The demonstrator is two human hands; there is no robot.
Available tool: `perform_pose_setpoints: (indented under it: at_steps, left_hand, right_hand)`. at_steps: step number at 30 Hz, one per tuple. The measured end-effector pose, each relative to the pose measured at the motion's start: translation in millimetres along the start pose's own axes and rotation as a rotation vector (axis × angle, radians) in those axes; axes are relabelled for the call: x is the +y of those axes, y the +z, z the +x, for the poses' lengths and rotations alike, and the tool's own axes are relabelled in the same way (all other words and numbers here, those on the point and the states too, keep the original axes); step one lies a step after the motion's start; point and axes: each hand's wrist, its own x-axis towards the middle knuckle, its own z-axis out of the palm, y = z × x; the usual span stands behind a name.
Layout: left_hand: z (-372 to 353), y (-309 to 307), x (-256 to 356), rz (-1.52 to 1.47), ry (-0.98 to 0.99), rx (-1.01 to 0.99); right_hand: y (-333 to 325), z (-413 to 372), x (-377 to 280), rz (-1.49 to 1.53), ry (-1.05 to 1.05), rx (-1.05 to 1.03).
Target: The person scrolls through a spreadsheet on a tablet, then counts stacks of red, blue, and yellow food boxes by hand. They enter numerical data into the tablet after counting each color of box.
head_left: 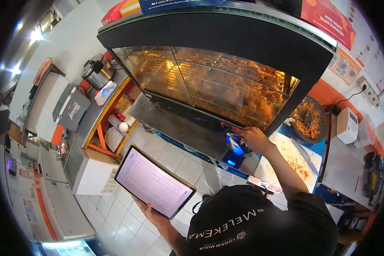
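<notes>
My left hand (pixel 148 213) grips the lower edge of a tablet (pixel 153 181), whose lit screen shows lines of text. My right hand (pixel 254 140) is at the lower right edge of a glass-fronted display cabinet (pixel 209 74), its fingers curled together; what they hold, if anything, is hidden. Close to its fingertips is a small red item (pixel 229 127). A dark device with blue lights (pixel 236 149) stands just below, on the metal ledge (pixel 179 121). Inside the cabinet, wire racks glow orange behind stained glass.
Right of the cabinet are a crumb-covered white board (pixel 281 150) with a knife (pixel 305 153) and a stone bowl of reddish food (pixel 310 133). A steel cooker (pixel 97 74) and a grey box (pixel 71 106) stand at left. Tiled floor (pixel 128 217) shows below.
</notes>
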Motion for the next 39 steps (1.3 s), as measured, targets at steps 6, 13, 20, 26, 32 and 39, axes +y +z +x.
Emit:
perform_pose_setpoints:
  at_steps: [6, 13, 20, 26, 32, 39]
  left_hand:
    - [0, -5, -3, -0.013, -0.010, 0.003]
    - [-2, -7, -6, 0.016, -0.041, 0.043]
    - [-6, 15, -1, 0.085, -0.036, 0.045]
    - [-3, 1, -11, 0.122, -0.035, -0.011]
    - [2, 11, -11, 0.144, -0.061, -0.071]
    - [2, 30, -4, 0.163, -0.048, -0.041]
  right_hand:
    - [-19, -7, -7, -0.077, 0.040, 0.037]
    - [0, -19, 19, -0.069, 0.017, 0.010]
    - [-3, -34, 18, -0.082, 0.111, -0.050]
    - [-117, -103, 2, 0.026, 0.398, -0.069]
    - [-197, -173, 34, 0.054, 0.646, 0.384]
    - [-213, -140, 129, -0.091, 0.619, 0.753]
